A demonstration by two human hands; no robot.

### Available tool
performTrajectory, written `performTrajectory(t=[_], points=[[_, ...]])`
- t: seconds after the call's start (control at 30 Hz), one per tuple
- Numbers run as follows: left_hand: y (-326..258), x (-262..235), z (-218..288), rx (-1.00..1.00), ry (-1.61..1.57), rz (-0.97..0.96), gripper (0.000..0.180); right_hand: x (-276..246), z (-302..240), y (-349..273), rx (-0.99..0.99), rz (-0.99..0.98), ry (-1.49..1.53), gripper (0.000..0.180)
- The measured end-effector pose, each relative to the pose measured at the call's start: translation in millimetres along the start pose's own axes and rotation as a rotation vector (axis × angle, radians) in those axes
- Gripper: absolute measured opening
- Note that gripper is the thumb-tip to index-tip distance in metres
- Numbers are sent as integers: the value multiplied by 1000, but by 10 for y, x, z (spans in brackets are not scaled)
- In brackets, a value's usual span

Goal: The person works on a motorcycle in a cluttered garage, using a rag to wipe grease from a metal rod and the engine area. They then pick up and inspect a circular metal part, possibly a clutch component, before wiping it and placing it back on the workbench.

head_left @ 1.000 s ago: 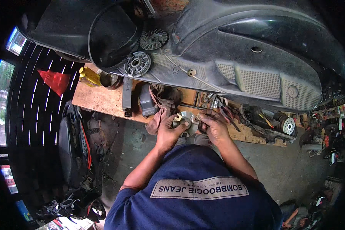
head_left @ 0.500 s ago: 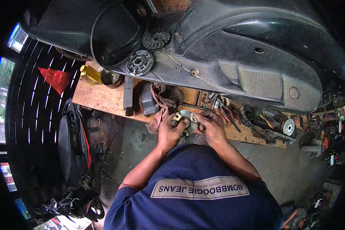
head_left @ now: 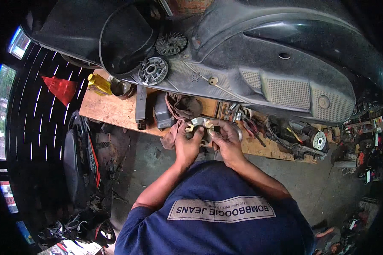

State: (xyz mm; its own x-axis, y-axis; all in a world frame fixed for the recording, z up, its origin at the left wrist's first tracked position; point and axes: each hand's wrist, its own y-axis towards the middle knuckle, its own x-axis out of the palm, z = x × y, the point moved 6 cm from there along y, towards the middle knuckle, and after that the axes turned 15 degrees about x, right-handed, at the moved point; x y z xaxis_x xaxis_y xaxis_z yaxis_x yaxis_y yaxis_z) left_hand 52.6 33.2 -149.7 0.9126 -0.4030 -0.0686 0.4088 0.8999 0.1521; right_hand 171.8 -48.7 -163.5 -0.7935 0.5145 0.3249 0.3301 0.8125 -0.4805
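In front of my chest I hold a small silver metal plate point(head_left: 200, 122), which looks like a scooter variator ramp plate with cream slide pieces on its edge. My left hand point(head_left: 188, 144) pinches its left side, thumb on top beside one cream piece point(head_left: 190, 127). On the other side my right hand point(head_left: 228, 145) grips it with thumb and fingers near a second cream piece point(head_left: 209, 125). A round grey metal edge point(head_left: 240, 132) shows behind my right fingers; what it belongs to is hidden. The plate's lower part is covered by my hands.
A scooter's dark side cover point(head_left: 276, 89) spans the far side, carrying a pulley face point(head_left: 153, 71), a finned fan disc point(head_left: 171, 43) and a black belt point(head_left: 101, 46). Below it, the wooden bench point(head_left: 110, 108) bears a brown rag point(head_left: 183, 106), a yellow bottle point(head_left: 98, 84) and red-handled pliers point(head_left: 252, 127).
The plate has turned and tilted in my hands, so its cream pieces now face up on both sides. My right hand has shifted slightly left and wrapped further around.
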Motion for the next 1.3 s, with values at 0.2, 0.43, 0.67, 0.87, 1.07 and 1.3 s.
performTrajectory(t=[0.2,0.43,0.67,0.87,1.07,1.3], points=[[-5,-63,-219,-202,-135,107,27,-265,163,172,182,-56,429,37],[-27,-104,-548,-158,-269,84,20,-530,237,217,200,-97,481,41],[-51,-48,-418,-211,-334,34,16,-420,31,100,158,-125,459,22],[-44,-12,-345,-217,-384,29,13,-467,138,92,234,-56,401,21],[-64,-30,-466,-223,-404,61,10,-460,166,109,193,-33,302,21],[-44,12,-322,-133,-311,29,10,-411,193,92,169,-33,284,18]])
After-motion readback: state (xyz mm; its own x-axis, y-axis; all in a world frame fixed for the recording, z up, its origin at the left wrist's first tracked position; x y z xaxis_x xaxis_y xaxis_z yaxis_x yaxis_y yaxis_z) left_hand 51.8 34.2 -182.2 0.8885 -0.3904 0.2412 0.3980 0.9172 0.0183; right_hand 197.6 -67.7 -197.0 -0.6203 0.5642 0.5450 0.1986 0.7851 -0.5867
